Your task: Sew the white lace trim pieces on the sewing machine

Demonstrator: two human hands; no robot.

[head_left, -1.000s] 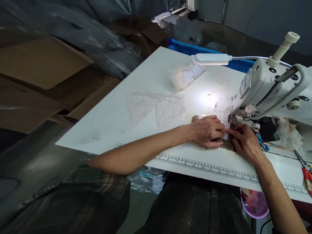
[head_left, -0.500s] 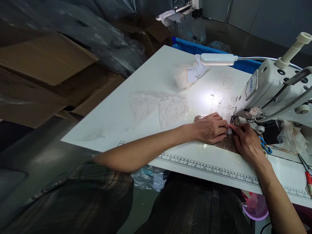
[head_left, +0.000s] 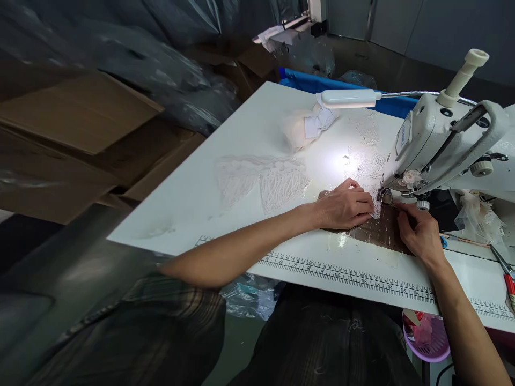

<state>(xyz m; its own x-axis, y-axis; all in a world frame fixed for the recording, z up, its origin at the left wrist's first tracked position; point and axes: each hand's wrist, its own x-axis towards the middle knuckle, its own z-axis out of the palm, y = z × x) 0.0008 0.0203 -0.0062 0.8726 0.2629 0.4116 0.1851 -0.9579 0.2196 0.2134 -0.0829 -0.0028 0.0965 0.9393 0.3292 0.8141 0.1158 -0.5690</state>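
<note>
My left hand [head_left: 346, 205] rests on the sewing machine's bed, fingers curled together and pressing on a white lace piece [head_left: 376, 208] beside the presser foot [head_left: 385, 196]. The lace's edge shows past my fingertips; the part under them is hidden. Just right of the foot is my right hand [head_left: 420, 231], with thumb and forefinger drawn close together. Whatever they hold is too small to make out. Between both hands lies the brown, shiny bed plate [head_left: 378, 233]. The white sewing machine [head_left: 426, 139] stands over it.
More lace pieces [head_left: 284, 185] lie on the white table [head_left: 161, 220], near a pale bundle tied with white cloth [head_left: 308, 128]. A lamp [head_left: 349, 98] lights the needle area. Red-handled scissors [head_left: 509, 287] lie far right. A purple basket [head_left: 430, 348] is below; cardboard boxes [head_left: 72, 107] stand left.
My right hand has moved right, away from my left fingertips, uncovering more of the brown plate and covering most of the blue-handled tool. My left hand stays on the lace. The view has shifted slightly.
</note>
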